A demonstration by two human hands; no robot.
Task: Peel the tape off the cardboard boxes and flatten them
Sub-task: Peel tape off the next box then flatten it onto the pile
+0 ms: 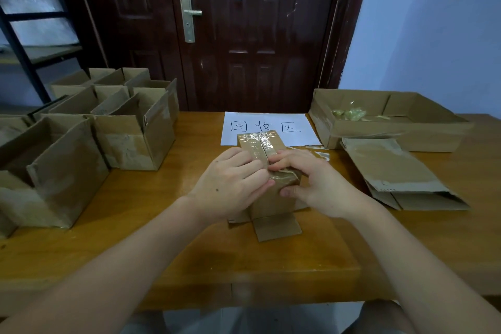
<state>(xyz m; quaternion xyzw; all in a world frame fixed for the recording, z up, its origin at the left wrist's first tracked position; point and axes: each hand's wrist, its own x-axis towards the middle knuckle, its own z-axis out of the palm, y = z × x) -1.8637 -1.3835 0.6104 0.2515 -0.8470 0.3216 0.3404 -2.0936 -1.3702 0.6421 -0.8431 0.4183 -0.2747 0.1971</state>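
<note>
Matt cardboard box [271, 198], glossy, perhaps plastic tape [260, 144]

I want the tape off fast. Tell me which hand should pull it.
Probably the right hand: its fingers sit on the crinkled loose tape at the near edge of the box, thumb under the edge. The left hand lies on the box's left side, suited to steadying it.
</note>
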